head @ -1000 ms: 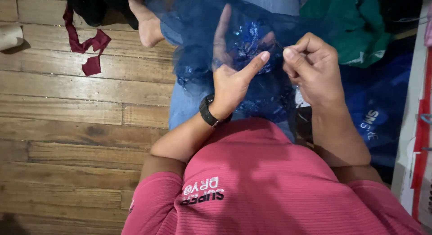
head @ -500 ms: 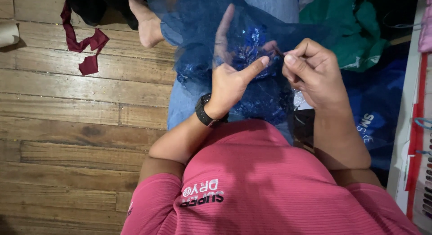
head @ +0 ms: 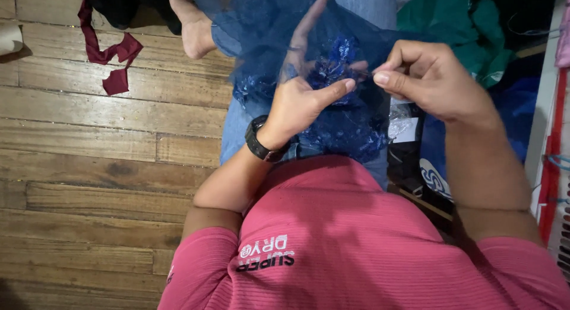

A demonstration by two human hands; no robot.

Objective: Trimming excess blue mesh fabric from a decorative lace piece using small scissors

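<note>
A sheer dark blue net fabric (head: pixel 267 31) with shiny blue sequin patches (head: pixel 338 54) lies draped over my lap. My left hand (head: pixel 303 93) is under and around the net, thumb stretched out on top, fingers showing through the mesh. My right hand (head: pixel 430 78) is closed in a pinch at the fabric beside the sequin patch; whatever thin thing it pinches is too small to make out. A black watch sits on my left wrist.
Wooden plank floor (head: pixel 89 144) spreads to the left. A dark red cloth strip (head: pixel 110 54) lies on it near black cloth at the top. Green fabric (head: pixel 475 31) and a blue bag (head: pixel 439 173) crowd the right side. My bare foot (head: pixel 193 25) rests ahead.
My right hand has shifted slightly right and away from the left thumb, still pinched at the net. The left hand keeps its hold under the fabric.
</note>
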